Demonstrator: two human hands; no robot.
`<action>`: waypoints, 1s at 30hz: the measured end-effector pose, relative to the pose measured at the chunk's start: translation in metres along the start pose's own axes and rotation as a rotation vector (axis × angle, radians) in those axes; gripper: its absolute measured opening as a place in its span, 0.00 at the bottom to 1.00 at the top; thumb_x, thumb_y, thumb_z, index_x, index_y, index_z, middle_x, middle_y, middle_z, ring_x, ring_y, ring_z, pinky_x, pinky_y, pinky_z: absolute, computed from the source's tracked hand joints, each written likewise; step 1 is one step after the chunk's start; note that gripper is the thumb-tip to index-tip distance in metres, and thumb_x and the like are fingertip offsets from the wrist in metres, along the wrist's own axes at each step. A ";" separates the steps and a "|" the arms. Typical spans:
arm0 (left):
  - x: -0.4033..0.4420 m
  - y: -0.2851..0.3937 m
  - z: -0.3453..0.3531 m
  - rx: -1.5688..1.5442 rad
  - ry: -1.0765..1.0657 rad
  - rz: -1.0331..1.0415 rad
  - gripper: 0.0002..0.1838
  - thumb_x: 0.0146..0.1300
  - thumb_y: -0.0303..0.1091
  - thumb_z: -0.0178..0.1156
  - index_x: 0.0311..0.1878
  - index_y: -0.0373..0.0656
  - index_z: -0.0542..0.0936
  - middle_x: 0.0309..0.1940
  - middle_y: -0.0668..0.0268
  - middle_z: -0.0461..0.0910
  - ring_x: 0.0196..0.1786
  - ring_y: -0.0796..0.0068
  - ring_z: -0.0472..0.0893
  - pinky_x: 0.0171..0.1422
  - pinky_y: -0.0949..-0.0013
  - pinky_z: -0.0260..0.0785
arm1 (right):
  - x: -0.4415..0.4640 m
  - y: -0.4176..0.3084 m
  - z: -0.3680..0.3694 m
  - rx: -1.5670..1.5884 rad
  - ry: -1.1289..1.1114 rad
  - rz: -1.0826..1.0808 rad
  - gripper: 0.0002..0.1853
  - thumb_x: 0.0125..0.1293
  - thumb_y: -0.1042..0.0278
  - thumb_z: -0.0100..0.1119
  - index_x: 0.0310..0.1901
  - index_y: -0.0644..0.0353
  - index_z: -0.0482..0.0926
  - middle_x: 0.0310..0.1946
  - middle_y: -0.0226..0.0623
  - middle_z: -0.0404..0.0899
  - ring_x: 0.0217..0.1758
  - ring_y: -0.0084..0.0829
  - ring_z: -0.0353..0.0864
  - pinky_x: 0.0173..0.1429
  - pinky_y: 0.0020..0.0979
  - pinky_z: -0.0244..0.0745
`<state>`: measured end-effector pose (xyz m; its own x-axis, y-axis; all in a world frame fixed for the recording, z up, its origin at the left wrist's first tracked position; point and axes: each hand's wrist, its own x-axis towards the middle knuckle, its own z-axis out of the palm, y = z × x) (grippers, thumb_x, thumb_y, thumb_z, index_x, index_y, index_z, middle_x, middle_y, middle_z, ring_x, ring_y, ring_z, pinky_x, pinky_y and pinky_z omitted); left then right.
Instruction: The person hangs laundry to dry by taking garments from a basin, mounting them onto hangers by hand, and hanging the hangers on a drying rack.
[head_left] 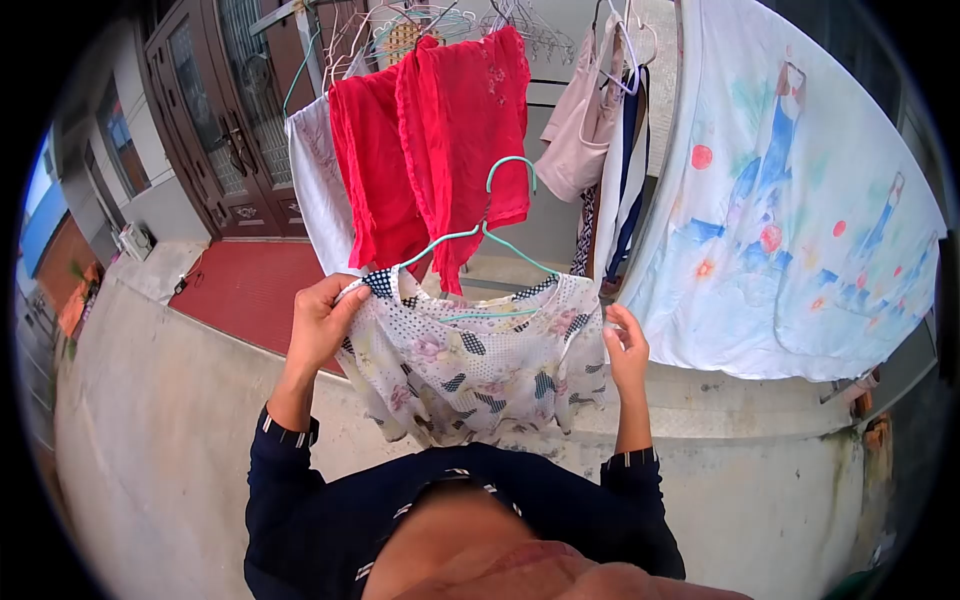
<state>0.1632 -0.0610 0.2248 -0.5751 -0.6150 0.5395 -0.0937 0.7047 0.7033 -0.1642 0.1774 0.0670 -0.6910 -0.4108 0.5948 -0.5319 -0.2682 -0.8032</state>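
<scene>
A light floral blouse (470,360) with dark dotted patches hangs on a mint-green hanger (487,200) in front of me. The hanger's hook points up, and its arms run into the neckline. My left hand (325,318) is closed on the blouse's left shoulder, thumb on the near side. At the opposite shoulder, my right hand (627,350) has its thumb and fingers apart and loosely bent, right beside the fabric edge. Whether its fingertips touch the cloth I cannot tell.
Behind the blouse hang red garments (465,130), a white cloth (318,180) and a pink top (583,130). Several bare wire hangers (530,35) are above. A large printed sheet (780,220) hangs at right. A red mat (250,290) lies before brown doors (225,120).
</scene>
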 end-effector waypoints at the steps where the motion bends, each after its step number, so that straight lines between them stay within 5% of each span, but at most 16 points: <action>1: 0.012 0.007 -0.001 -0.061 0.025 -0.020 0.08 0.60 0.32 0.60 0.36 0.36 0.80 0.25 0.71 0.78 0.29 0.86 0.74 0.34 0.78 0.67 | -0.003 0.017 -0.009 0.096 0.051 0.085 0.19 0.59 0.73 0.58 0.53 0.66 0.72 0.48 0.39 0.76 0.50 0.26 0.75 0.53 0.23 0.67; 5: 0.066 0.032 -0.023 -0.389 -0.097 -0.007 0.09 0.62 0.26 0.53 0.45 0.35 0.75 0.35 0.69 0.79 0.35 0.85 0.76 0.41 0.79 0.69 | -0.038 0.042 -0.051 0.202 0.095 0.437 0.12 0.61 0.75 0.55 0.47 0.66 0.75 0.39 0.36 0.79 0.40 0.22 0.78 0.45 0.24 0.72; 11: 0.129 0.093 -0.020 -0.502 -0.018 0.091 0.10 0.63 0.26 0.50 0.45 0.37 0.76 0.35 0.68 0.79 0.35 0.84 0.77 0.41 0.79 0.70 | -0.133 0.101 -0.110 -0.080 -0.012 0.566 0.10 0.61 0.70 0.54 0.42 0.65 0.78 0.28 0.34 0.81 0.31 0.21 0.79 0.38 0.22 0.72; 20: 0.233 0.155 0.037 -0.152 0.513 0.595 0.11 0.63 0.29 0.50 0.42 0.39 0.80 0.21 0.77 0.72 0.25 0.92 0.65 0.29 0.83 0.58 | -0.213 0.156 -0.116 -0.248 -0.090 0.661 0.10 0.59 0.69 0.54 0.40 0.65 0.78 0.27 0.40 0.81 0.30 0.28 0.81 0.38 0.28 0.74; 23: 0.275 0.163 0.052 0.082 0.670 0.619 0.13 0.60 0.33 0.48 0.43 0.42 0.80 0.26 0.59 0.80 0.31 0.68 0.79 0.39 0.67 0.69 | -0.223 0.159 -0.109 -0.317 -0.168 0.652 0.11 0.59 0.68 0.54 0.40 0.65 0.78 0.28 0.45 0.81 0.31 0.34 0.82 0.40 0.31 0.75; 25: 0.298 0.161 0.065 0.172 0.683 0.567 0.14 0.59 0.35 0.47 0.44 0.44 0.79 0.32 0.52 0.80 0.40 0.55 0.80 0.47 0.59 0.69 | -0.227 0.150 -0.107 -0.339 -0.220 0.667 0.12 0.58 0.66 0.54 0.40 0.65 0.78 0.30 0.48 0.81 0.32 0.37 0.83 0.40 0.33 0.75; 30: 0.344 0.130 0.088 0.179 0.368 0.355 0.21 0.49 0.39 0.55 0.44 0.36 0.78 0.37 0.51 0.81 0.42 0.54 0.80 0.50 0.61 0.70 | -0.258 0.164 -0.120 -0.476 -0.280 0.648 0.14 0.58 0.61 0.53 0.39 0.61 0.79 0.36 0.50 0.79 0.43 0.50 0.77 0.48 0.41 0.72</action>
<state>-0.1180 -0.1498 0.4612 -0.2774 -0.3886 0.8787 -0.1011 0.9213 0.3755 -0.1323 0.3443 -0.2144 -0.8170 -0.5737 -0.0578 -0.2658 0.4638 -0.8451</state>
